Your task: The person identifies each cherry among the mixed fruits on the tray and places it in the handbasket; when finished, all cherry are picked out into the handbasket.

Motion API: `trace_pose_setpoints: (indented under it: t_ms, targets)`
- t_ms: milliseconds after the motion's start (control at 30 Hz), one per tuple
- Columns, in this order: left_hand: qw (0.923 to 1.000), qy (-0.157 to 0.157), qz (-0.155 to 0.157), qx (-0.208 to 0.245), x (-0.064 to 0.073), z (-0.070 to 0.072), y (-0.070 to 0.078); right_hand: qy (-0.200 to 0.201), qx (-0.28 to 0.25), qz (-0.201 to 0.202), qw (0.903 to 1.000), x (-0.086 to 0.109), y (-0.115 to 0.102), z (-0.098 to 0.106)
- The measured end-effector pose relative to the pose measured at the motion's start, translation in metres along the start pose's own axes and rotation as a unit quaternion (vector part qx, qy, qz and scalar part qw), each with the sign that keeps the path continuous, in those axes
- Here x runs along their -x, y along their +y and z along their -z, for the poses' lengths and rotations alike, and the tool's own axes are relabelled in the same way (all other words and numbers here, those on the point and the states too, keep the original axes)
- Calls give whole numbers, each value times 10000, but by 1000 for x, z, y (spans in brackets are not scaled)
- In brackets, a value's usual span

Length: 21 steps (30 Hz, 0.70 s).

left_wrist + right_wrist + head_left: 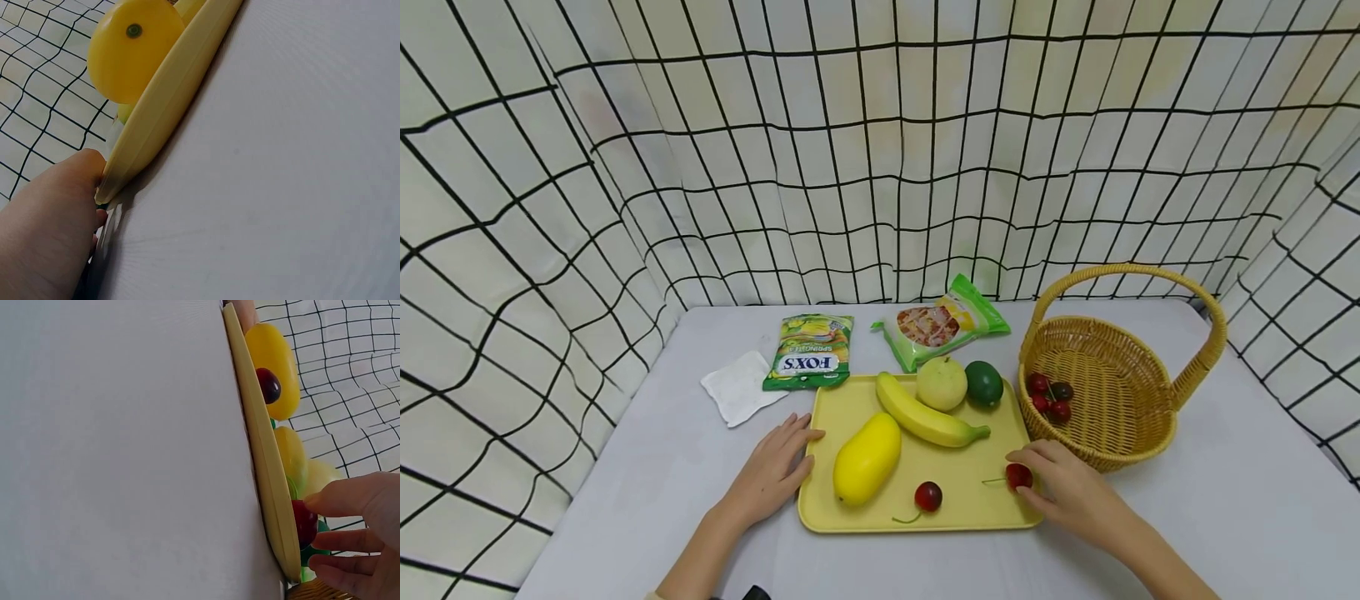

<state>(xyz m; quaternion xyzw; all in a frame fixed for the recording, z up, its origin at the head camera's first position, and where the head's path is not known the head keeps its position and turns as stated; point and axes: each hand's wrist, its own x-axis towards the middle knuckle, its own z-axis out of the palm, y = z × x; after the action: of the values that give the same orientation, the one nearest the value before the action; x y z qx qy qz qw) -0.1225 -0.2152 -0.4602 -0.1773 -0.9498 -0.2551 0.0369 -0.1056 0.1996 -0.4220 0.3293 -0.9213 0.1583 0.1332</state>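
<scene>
A dark red cherry (pixel 1018 477) with a green stem sits at the right end of the yellow tray (pixel 970 518). My right hand (pixel 1071 492) pinches it between thumb and fingers; the right wrist view shows the thumb on this cherry (pixel 304 523). Against the tray's left edge rests my left hand (pixel 772 471), its fingers loosely extended and touching the rim. A second cherry (pixel 928 497) lies near the tray's front edge. Also on the tray are a yellow mango (pixel 867 458), a banana (pixel 925 419), a pale green round fruit (pixel 942 384) and a dark green fruit (pixel 983 384).
Right of the tray stands a wicker basket (pixel 1112 383) with a tall handle and several cherries (pixel 1049 398) inside. Behind the tray lie a green FOX'S candy bag (pixel 810 350) and a green snack packet (pixel 940 323). A white tissue (pixel 742 388) is at left. Black-gridded cloth encloses the table.
</scene>
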Motion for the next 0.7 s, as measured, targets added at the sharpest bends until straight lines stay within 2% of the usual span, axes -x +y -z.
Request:
trace_pose_setpoints:
  t_ms: [300,700]
  targets:
    - [10000,-31,68,24,0,0,0,-306,-33,-126,9994,2,1,-5]
    - [10000,11,45,46,0,0,-1,-161,64,31,9998,-1,1,-8]
